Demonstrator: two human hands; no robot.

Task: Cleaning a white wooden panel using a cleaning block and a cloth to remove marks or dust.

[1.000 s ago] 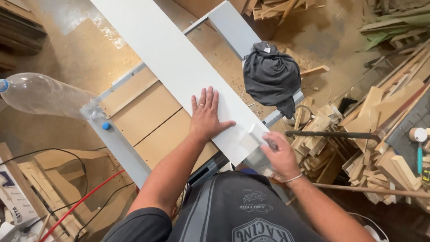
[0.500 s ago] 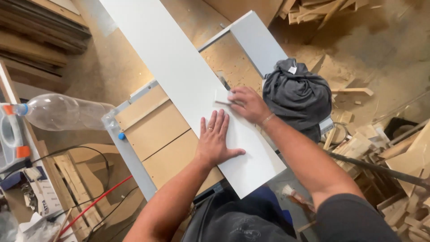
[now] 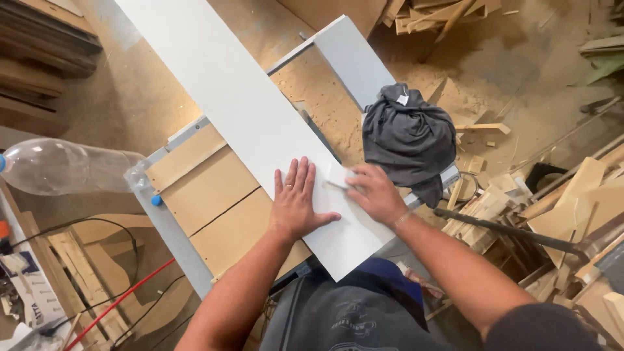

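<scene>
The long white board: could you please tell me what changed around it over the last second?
The right hand came up from the long white board's near corner and now presses a small pale block onto it. The left hand stayed flat on it; the dark grey cloth stayed put.

Bare forearms, no sleeves in sight. Ring on one finger of left hand (image 3: pixel 296 201). Thin bracelet at wrist of right hand (image 3: pixel 375 193). Dark grey shirt (image 3: pixel 344 318) with faint printed graphic.
</scene>
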